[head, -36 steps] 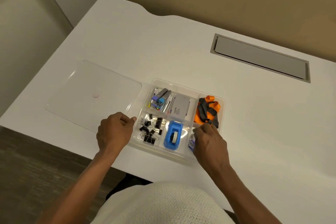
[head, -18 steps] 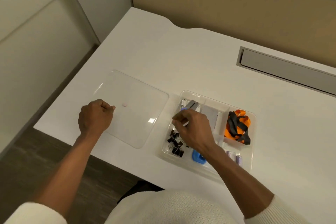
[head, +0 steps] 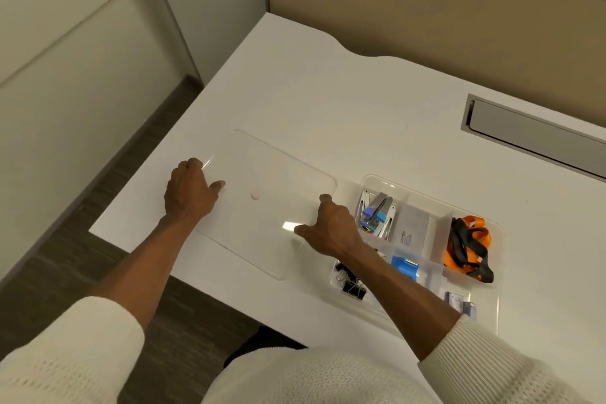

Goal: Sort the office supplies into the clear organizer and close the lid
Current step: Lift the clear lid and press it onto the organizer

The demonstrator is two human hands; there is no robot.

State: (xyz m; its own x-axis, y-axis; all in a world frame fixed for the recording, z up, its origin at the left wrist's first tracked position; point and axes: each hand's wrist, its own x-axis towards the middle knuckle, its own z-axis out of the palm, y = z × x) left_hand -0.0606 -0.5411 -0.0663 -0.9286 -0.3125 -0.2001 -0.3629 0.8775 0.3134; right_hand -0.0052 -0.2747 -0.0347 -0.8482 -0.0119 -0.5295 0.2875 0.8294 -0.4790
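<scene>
Right hand [head: 331,229] has come off the organizer [head: 485,311] and swung over to the near right edge of the clear lid [head: 269,193], so now both hands are on it. Left hand [head: 190,190] sits at the lid's left edge, thumb on top, fingers curled at the rim; looks like a pinch on both sides, though the lid looks flat on the desk [head: 328,102], not lifted yet. The organizer is just right of the lid, all loaded: stapler [head: 377,210], blue tape dispenser [head: 405,267], binder clips [head: 352,285], orange lanyard [head: 469,249]. My worry: that lid is thin and slick, so it could slip or flex. The lanyard also looks bunched high, which might stop it seating.
</scene>
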